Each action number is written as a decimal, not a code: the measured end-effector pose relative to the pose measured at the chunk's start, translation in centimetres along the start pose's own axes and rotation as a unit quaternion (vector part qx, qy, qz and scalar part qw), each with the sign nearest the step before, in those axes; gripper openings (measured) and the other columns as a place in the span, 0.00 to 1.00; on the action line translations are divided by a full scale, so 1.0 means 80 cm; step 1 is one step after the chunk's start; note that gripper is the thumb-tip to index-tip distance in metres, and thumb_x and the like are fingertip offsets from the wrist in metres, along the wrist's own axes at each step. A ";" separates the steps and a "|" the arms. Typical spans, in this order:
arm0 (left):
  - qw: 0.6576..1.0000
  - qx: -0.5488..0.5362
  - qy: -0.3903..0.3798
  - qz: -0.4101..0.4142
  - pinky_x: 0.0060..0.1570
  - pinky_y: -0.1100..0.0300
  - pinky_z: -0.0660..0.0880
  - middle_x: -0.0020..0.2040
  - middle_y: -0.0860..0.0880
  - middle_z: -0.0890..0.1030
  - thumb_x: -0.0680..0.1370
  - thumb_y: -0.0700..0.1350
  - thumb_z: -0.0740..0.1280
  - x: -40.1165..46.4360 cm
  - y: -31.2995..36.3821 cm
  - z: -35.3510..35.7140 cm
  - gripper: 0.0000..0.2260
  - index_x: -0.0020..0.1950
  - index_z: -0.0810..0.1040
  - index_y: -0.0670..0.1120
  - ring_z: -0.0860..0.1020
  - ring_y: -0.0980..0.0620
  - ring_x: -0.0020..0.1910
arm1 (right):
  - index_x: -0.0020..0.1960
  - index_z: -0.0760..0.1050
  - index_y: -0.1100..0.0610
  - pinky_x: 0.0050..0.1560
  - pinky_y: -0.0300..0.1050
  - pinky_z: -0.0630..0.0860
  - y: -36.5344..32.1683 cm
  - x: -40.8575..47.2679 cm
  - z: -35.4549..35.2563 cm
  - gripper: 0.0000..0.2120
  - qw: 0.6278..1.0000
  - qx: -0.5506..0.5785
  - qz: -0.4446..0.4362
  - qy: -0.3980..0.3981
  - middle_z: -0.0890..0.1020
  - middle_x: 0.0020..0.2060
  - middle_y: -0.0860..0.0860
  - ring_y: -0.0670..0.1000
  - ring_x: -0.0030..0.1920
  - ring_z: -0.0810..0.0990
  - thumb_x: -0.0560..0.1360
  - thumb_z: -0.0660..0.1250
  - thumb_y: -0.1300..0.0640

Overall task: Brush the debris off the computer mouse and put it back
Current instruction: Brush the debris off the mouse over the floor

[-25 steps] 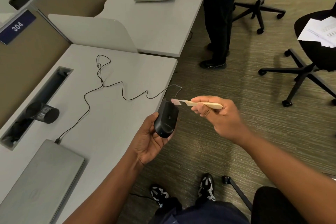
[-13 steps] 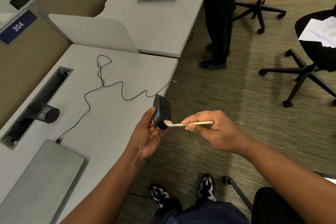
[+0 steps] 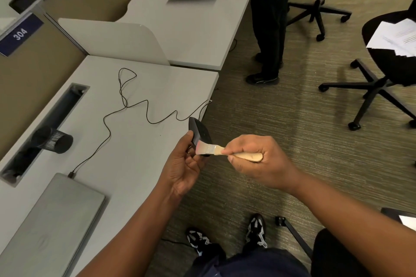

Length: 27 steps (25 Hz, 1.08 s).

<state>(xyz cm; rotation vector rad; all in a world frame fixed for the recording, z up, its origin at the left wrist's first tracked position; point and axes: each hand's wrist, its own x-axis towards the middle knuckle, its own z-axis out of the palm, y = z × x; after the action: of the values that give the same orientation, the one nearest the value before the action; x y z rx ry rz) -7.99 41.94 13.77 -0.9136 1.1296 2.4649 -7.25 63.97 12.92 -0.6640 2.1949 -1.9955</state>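
Black computer mouse [image 3: 199, 134] gripped in left hand [image 3: 183, 164], held off the desk's front edge | right hand [image 3: 258, 159] closed around wooden brush [image 3: 225, 150], bristles on mouse | cable [image 3: 126, 105] trails to 10 o'clock across grey desk [image 3: 139, 159] | closed laptop [image 3: 51, 220] at 8 o'clock

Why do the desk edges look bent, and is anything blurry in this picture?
Head view: the wide-angle lens bows the desk edges, most toward the frame's borders; the brush bristles look smeared, probably from motion, against the mouse; left hand and right hand are fairly sharp; lighting is soft and even, with faint shadows under the cable.
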 end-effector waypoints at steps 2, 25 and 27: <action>1.000 -0.013 -0.001 -0.001 0.45 0.50 0.88 0.56 0.39 0.87 0.71 0.46 0.77 -0.001 0.000 -0.001 0.27 0.68 0.79 0.39 0.88 0.43 0.51 | 0.52 0.87 0.58 0.35 0.33 0.73 0.005 -0.005 -0.001 0.08 1.000 0.023 0.019 0.001 0.87 0.45 0.49 0.44 0.36 0.82 0.75 0.72 0.65; 1.000 -0.019 -0.014 -0.017 0.54 0.47 0.85 0.59 0.36 0.87 0.71 0.47 0.77 0.009 0.002 -0.003 0.31 0.72 0.76 0.39 0.88 0.40 0.54 | 0.51 0.87 0.50 0.25 0.38 0.65 -0.005 0.007 -0.021 0.10 0.984 0.048 0.168 0.039 0.79 0.31 0.57 0.46 0.27 0.70 0.80 0.71 0.63; 0.999 -0.020 -0.022 -0.022 0.53 0.47 0.86 0.61 0.36 0.86 0.70 0.47 0.80 0.007 0.003 -0.005 0.34 0.74 0.76 0.40 0.88 0.40 0.55 | 0.49 0.86 0.48 0.25 0.39 0.65 -0.002 0.006 -0.026 0.11 0.982 0.017 0.182 0.052 0.80 0.30 0.51 0.45 0.26 0.71 0.79 0.71 0.63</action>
<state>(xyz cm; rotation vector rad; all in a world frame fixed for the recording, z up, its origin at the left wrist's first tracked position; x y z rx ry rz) -8.40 41.49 13.35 -0.8798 1.0394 2.4680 -8.37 65.73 13.42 -0.1397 2.1405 -1.9060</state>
